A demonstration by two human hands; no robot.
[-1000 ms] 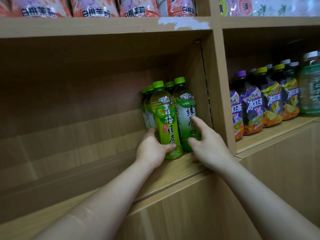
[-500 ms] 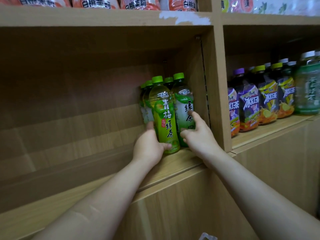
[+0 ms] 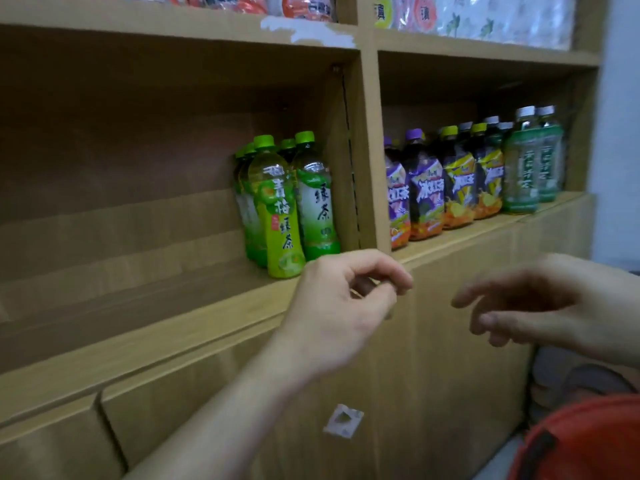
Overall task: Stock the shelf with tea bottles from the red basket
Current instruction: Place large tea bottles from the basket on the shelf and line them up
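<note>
We saw green tea bottles (image 3: 284, 209) clustered at the right end of the left shelf bay (image 3: 156, 306). Our left hand (image 3: 339, 306) was loosely curled and our right hand (image 3: 540, 306) relaxed, both empty. The red basket (image 3: 581, 441) sat lower right, contents seemingly out of frame.

The green-capped plastic tea bottles (image 3: 287, 202) stand clustered on the wooden shelf (image 3: 173, 317), at the right end of its left compartment (beside the divider). Dark purple- and yellow-labelled bottles (image 3: 446, 188) line the right compartment. The red basket (image 3: 581, 441) sits below, rightward.
</note>
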